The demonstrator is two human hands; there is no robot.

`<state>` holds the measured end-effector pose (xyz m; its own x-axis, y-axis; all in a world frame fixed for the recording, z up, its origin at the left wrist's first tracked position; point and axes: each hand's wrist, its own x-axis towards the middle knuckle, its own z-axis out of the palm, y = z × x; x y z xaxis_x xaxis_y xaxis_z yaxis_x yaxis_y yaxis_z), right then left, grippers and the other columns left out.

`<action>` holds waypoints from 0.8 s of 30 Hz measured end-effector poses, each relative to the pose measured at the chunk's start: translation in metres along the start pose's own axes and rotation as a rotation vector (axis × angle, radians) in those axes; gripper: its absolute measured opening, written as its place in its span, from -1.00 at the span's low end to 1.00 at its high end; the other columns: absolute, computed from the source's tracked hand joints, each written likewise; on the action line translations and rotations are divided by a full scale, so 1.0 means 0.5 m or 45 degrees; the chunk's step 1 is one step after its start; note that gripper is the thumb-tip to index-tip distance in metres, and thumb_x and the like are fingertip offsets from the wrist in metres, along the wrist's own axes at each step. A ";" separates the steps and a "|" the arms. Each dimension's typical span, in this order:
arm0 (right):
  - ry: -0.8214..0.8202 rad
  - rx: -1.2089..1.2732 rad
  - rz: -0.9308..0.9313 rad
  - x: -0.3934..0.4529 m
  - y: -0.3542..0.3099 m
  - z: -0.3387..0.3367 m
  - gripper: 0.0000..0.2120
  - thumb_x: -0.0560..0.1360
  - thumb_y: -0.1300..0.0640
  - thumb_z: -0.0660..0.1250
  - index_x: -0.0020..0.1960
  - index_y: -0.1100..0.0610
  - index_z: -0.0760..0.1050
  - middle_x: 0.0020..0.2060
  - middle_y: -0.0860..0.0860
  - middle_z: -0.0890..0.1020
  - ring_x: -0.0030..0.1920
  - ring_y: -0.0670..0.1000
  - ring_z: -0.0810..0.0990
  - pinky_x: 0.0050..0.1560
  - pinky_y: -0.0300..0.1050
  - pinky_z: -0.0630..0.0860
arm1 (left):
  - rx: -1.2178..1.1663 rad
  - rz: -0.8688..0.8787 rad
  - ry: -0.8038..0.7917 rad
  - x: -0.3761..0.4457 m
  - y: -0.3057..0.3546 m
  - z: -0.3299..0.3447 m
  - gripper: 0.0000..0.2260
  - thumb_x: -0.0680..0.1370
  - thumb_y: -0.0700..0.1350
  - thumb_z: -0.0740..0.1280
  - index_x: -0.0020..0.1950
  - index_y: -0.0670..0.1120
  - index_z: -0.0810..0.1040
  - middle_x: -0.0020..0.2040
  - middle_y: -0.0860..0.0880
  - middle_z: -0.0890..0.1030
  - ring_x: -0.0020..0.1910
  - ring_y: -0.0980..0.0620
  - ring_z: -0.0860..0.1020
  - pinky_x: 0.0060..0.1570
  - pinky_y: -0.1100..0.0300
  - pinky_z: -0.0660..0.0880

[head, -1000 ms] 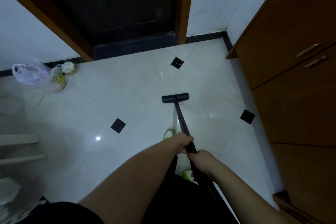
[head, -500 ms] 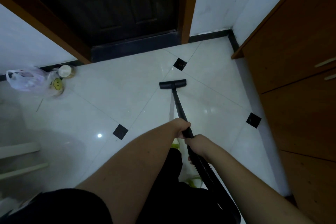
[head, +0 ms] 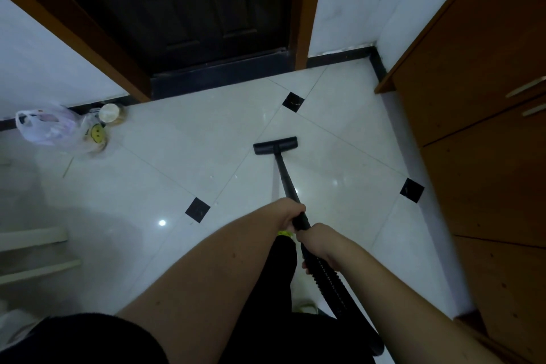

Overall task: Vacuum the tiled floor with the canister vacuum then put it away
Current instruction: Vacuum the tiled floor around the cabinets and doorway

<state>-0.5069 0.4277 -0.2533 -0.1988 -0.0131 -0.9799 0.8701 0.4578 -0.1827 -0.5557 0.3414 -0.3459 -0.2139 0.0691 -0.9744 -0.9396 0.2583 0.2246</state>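
Both hands grip the black vacuum wand (head: 288,183) just below the middle of the frame. The left hand (head: 291,213) wraps its fingers round the wand higher up the tube, and the right hand (head: 314,238) curls round it just behind, where the rigid tube meets the ribbed black hose (head: 329,278). The hose runs down toward the lower right of the frame, past the right forearm.

The wand slants up from the hands to the flat black floor head (head: 275,145), which lies on the tiled floor (head: 177,156) a little right of centre in the frame. The floor is of pale glossy tiles with small black diamond insets at the corners; one inset (head: 293,102) sits above the floor head, apart from it.

A dark door (head: 183,9) in a wooden frame fills the upper middle of the frame. A wooden cabinet (head: 478,133) with metal handles stands along the right edge. At the left, near the wall, lie a clear plastic bag (head: 47,127) and a round-lidded container (head: 109,112), with a yellow smiley face (head: 97,133) between them. The vacuum's canister body cannot be made out
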 end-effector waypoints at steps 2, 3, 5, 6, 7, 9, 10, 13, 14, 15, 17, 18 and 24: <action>-0.004 0.000 -0.005 -0.015 0.033 0.016 -0.79 0.61 0.18 0.13 -0.10 0.30 0.40 -0.34 0.22 0.51 -0.35 0.18 0.56 -0.12 0.11 0.59 | 0.006 -0.008 -0.008 -0.010 -0.037 0.015 -0.83 0.62 -0.22 0.20 0.19 -0.25 0.39 -0.12 -0.15 0.56 0.02 -0.10 0.58 -0.09 0.13 0.51; -0.008 0.009 -0.011 -0.023 0.052 0.025 -0.79 0.61 0.17 0.13 -0.09 0.30 0.40 -0.34 0.21 0.51 -0.37 0.17 0.56 -0.14 0.10 0.58 | 0.021 -0.016 -0.013 -0.015 -0.056 0.023 -0.85 0.62 -0.21 0.20 0.16 -0.24 0.38 -0.18 -0.13 0.54 -0.04 -0.08 0.56 -0.10 0.14 0.52; -0.020 0.022 -0.020 -0.039 0.094 0.042 -0.77 0.62 0.16 0.13 -0.12 0.29 0.40 -0.34 0.21 0.51 -0.37 0.16 0.55 -0.14 0.09 0.57 | 0.051 -0.030 -0.020 -0.025 -0.095 0.039 -0.87 0.62 -0.21 0.20 0.12 -0.24 0.37 -0.22 -0.11 0.52 -0.17 -0.03 0.55 -0.24 0.17 0.52; -0.027 0.017 -0.017 -0.047 0.116 0.051 -0.75 0.62 0.15 0.13 -0.14 0.29 0.39 -0.34 0.21 0.51 -0.37 0.15 0.55 -0.14 0.08 0.56 | 0.071 -0.034 -0.025 -0.030 -0.118 0.049 -0.86 0.62 -0.21 0.20 0.13 -0.25 0.38 -0.21 -0.12 0.52 -0.19 -0.02 0.54 -0.30 0.18 0.51; -0.032 0.013 -0.009 -0.057 0.139 0.060 -0.74 0.62 0.14 0.13 -0.16 0.29 0.38 -0.33 0.21 0.50 -0.36 0.15 0.54 -0.15 0.08 0.56 | 0.091 -0.038 -0.028 -0.039 -0.142 0.059 -0.84 0.61 -0.20 0.21 0.14 -0.26 0.39 -0.20 -0.12 0.53 -0.18 -0.03 0.55 -0.32 0.17 0.50; -0.037 0.002 0.004 -0.075 0.191 0.080 -0.72 0.63 0.15 0.11 -0.18 0.30 0.37 -0.33 0.21 0.49 -0.36 0.15 0.53 -0.20 0.06 0.54 | 0.111 -0.054 -0.015 -0.049 -0.193 0.084 -0.77 0.59 -0.20 0.24 0.21 -0.27 0.40 -0.18 -0.14 0.54 -0.13 -0.06 0.57 -0.35 0.13 0.52; -0.033 0.001 0.006 -0.082 0.217 0.089 -0.72 0.63 0.17 0.11 -0.19 0.30 0.37 -0.33 0.21 0.48 -0.37 0.15 0.52 -0.22 0.06 0.53 | 0.127 -0.060 -0.015 -0.050 -0.218 0.097 -0.76 0.59 -0.20 0.25 0.22 -0.27 0.39 -0.18 -0.15 0.54 -0.12 -0.07 0.57 -0.37 0.11 0.51; -0.009 0.007 0.015 -0.100 0.287 0.112 -0.75 0.62 0.20 0.11 -0.18 0.30 0.36 -0.33 0.22 0.48 -0.37 0.16 0.53 -0.21 0.08 0.54 | 0.150 -0.061 -0.024 -0.072 -0.283 0.132 -0.84 0.62 -0.19 0.21 0.16 -0.21 0.37 -0.19 -0.14 0.52 -0.05 -0.07 0.52 -0.31 0.12 0.50; -0.008 0.001 0.012 -0.107 0.307 0.119 -0.75 0.62 0.19 0.12 -0.18 0.30 0.36 -0.33 0.23 0.49 -0.38 0.16 0.53 -0.19 0.09 0.55 | 0.159 -0.047 -0.021 -0.079 -0.304 0.140 -0.84 0.62 -0.19 0.21 0.17 -0.21 0.37 -0.15 -0.15 0.53 -0.05 -0.07 0.52 -0.27 0.13 0.51; -0.009 -0.004 0.007 -0.115 0.327 0.128 -0.75 0.62 0.19 0.13 -0.19 0.30 0.36 -0.33 0.23 0.49 -0.39 0.16 0.53 -0.19 0.08 0.55 | 0.170 -0.034 -0.017 -0.086 -0.326 0.148 -0.81 0.62 -0.19 0.21 0.21 -0.21 0.38 -0.09 -0.16 0.53 -0.06 -0.06 0.52 -0.21 0.13 0.52; -0.009 -0.005 0.010 -0.135 0.366 0.147 -0.74 0.61 0.18 0.13 -0.20 0.29 0.36 -0.36 0.22 0.49 -0.41 0.15 0.53 -0.25 0.06 0.55 | 0.199 -0.039 -0.022 -0.104 -0.372 0.161 -0.76 0.62 -0.18 0.20 0.27 -0.23 0.38 -0.07 -0.15 0.52 -0.11 -0.05 0.53 -0.11 0.12 0.50; -0.011 -0.002 0.011 -0.145 0.385 0.158 -0.75 0.61 0.19 0.13 -0.21 0.28 0.36 -0.37 0.22 0.50 -0.42 0.15 0.53 -0.27 0.05 0.55 | 0.217 -0.048 -0.031 -0.113 -0.394 0.168 -0.75 0.63 -0.18 0.20 0.28 -0.23 0.38 -0.11 -0.14 0.52 -0.13 -0.04 0.53 -0.09 0.12 0.49; -0.003 -0.114 0.023 -0.191 0.479 0.201 -0.76 0.57 0.22 0.12 -0.23 0.24 0.43 -0.37 0.18 0.56 -0.43 0.11 0.56 -0.35 -0.08 0.54 | 0.227 -0.106 -0.036 -0.165 -0.498 0.202 -0.82 0.64 -0.15 0.20 0.19 -0.21 0.38 -0.24 -0.09 0.47 -0.27 0.01 0.50 -0.14 0.17 0.49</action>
<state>-0.2344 0.4492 -0.2113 -0.1820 -0.0060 -0.9833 0.8299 0.5354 -0.1569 -0.2773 0.3685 -0.3205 -0.1273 0.0666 -0.9896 -0.8910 0.4307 0.1436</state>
